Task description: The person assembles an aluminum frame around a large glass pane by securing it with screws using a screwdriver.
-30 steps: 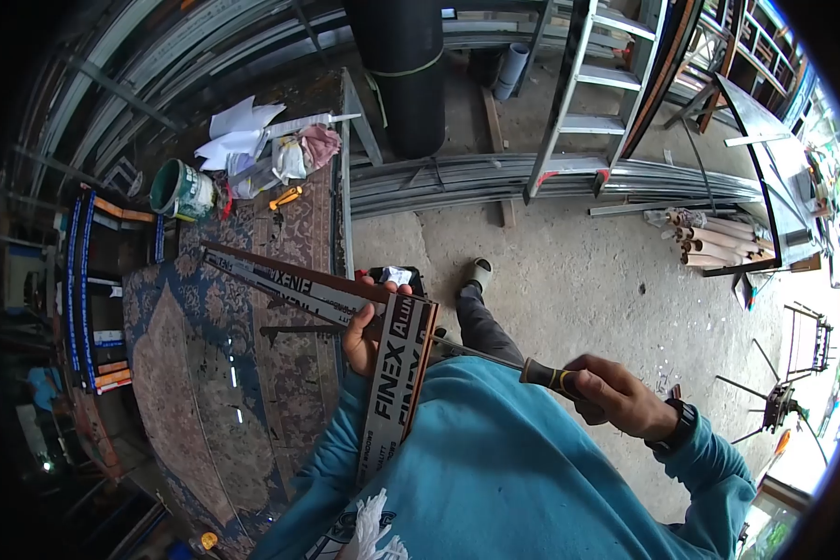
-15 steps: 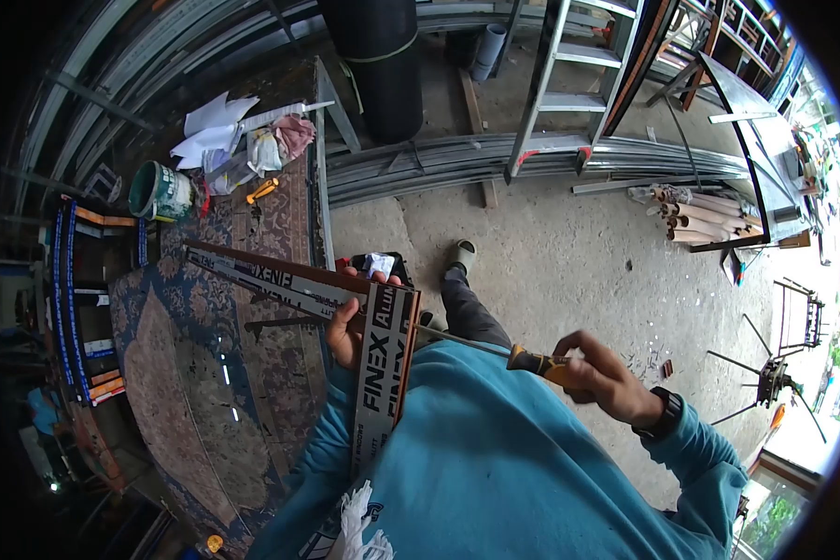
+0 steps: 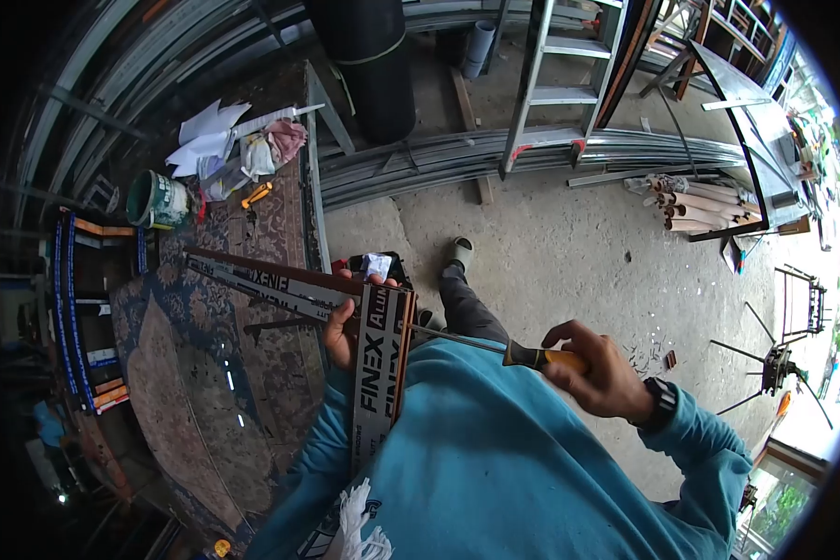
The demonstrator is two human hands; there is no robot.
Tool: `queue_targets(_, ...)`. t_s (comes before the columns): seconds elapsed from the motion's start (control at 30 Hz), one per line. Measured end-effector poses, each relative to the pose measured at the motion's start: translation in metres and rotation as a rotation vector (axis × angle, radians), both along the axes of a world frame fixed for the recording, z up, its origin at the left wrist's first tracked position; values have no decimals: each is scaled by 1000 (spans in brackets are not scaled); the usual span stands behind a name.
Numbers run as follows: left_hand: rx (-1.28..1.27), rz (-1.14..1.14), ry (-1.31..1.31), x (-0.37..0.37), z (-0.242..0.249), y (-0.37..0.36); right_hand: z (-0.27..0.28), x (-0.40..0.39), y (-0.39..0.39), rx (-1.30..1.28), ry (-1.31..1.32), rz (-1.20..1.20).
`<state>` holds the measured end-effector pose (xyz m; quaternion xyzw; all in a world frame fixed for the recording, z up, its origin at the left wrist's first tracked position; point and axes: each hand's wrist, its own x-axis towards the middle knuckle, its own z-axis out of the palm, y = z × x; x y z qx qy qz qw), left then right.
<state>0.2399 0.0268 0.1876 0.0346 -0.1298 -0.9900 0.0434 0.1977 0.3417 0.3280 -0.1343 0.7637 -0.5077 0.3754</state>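
My left hand grips the corner of an aluminium frame, its brown profiles covered in grey "FINEX" film. One leg of the frame stretches left over the carpeted table, while the other runs down against my chest. In my right hand is a screwdriver with a yellow and black handle. My fingers wrap the back of that handle. The long shaft points left, its tip at the outer side of the frame near the corner; the exact contact point is too small to see.
On the carpeted table are a yellow-handled tool, a green bucket, rags and papers. Beyond stand a black roll and a stepladder. Metal profiles lie along the floor.
The fingers of my right hand have shifted around the screwdriver handle, and the hand sits slightly further left. My left hand and the frame stay together. The whole view has moved a little.
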Motion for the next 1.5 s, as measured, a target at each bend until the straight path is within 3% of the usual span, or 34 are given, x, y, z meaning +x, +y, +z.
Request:
queue_targets(0.07,-1,4,-27,0,1,2,-16,5,7,116,801,176)
queue_targets(0.1,-2,4,-28,0,2,2,-10,-1,10,282,1087,447)
queue_targets(0.2,7,3,-3,0,3,4,-22,-6,9,160,936,418)
queue_targets(0.23,16,13,-17,-2,4,4,-24,2,3,-54,333,79)
queue_targets(0.47,-22,43,-28,1,0,1,-8,4,-1,-115,201,-43)
queue_targets(0.5,-4,38,-35,1,0,2,-15,9,-6,-120,575,-34)
queue_targets(0.53,12,30,-42,1,0,2,-17,7,-5,-119,575,-31)
queue_targets(0.63,25,37,-109,5,0,4,-19,-3,4,208,1443,550)
queue_targets(0.67,29,34,-112,4,0,4,-16,-3,4,212,1439,550)
queue_targets(0.73,47,24,-68,2,1,1,-2,-8,-6,27,129,77)
queue_targets(0.77,-1,14,-32,2,4,0,14,-18,-17,-37,-350,-117)
queue_targets(0.87,0,21,7,-2,11,2,14,-15,-13,-9,-215,18)
queue_targets(0.9,1,17,10,-3,12,2,7,-12,-7,-12,8,128)
queue_targets(0.93,-14,16,-1,-3,14,1,-2,-5,-6,-9,8,126)
queue_targets(1.0,-27,17,-13,-3,14,1,-15,4,-7,2,805,158)
queue_targets(1.03,-6,12,-4,-2,13,1,-8,3,-7,180,1167,347)
queue_targets(1.07,14,6,2,-2,13,1,-9,2,-7,181,1165,348)
queue_targets(1.13,12,8,-9,-1,13,2,-15,2,-5,200,1051,458)
queue_targets(1.17,7,12,-16,-1,13,2,-22,7,-7,-11,445,124)
queue_targets(1.2,5,16,-20,2,13,3,-7,-10,-8,-113,-517,-111)
queue_targets(1.4,-5,22,-81,3,11,-1,-3,-13,-9,-232,-740,-146)
queue_targets(1.47,12,13,-75,5,10,-2,-16,-1,-11,-144,371,88)
queue_targets(1.5,17,17,-68,6,6,-4,-16,5,-13,-25,657,116)
